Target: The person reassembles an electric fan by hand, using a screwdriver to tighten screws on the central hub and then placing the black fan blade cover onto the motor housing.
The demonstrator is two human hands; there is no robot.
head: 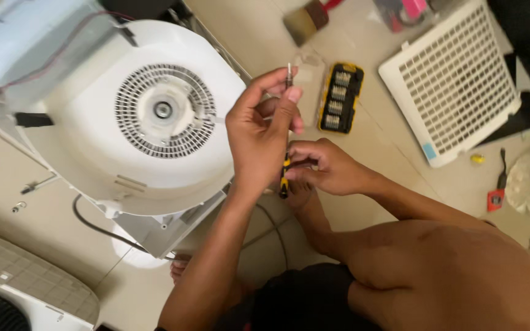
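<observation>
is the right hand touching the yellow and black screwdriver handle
Touching. The head view shows the right hand closed around the screwdriver handle, with no gap between them.

Soft even daylight, faint shadows, slight blur

**Clearance around the hands**

Left: large white fan housing (136, 116) blocks passage, almost touching the left hand (259, 132). Ahead: yellow bit case (340, 98) near the fingertips. Right: bare floor (387, 147) open up to the white grille (455, 79). Cable (93, 224) crosses the floor below the housing.
</observation>
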